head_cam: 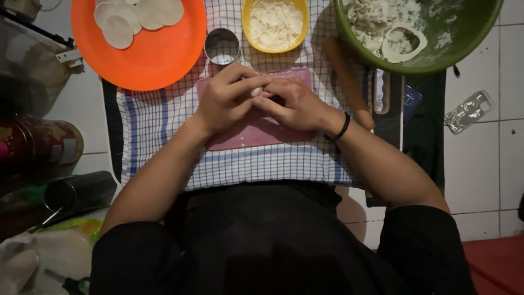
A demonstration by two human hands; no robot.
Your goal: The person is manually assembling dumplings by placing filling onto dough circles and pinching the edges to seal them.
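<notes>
Over the pink board (256,134), the left hand (226,98) and right hand (297,104) meet, fingers pinched on a small dough piece (256,91), mostly hidden between them. Beyond the board, the orange plate (147,60) and green bowl (453,49) are cut off.

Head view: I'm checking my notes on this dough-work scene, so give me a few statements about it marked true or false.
1. Both hands, left hand and right hand, meet over the pink board. True.
2. The orange plate holds dough rounds. True.
3. The rolling pin is in the left hand. False: it lies on the checked cloth, right of the board, untouched.
4. The yellow bowl is empty. False: it holds white flour.
5. The metal ring cutter sits between the plate and yellow bowl. True.
</notes>
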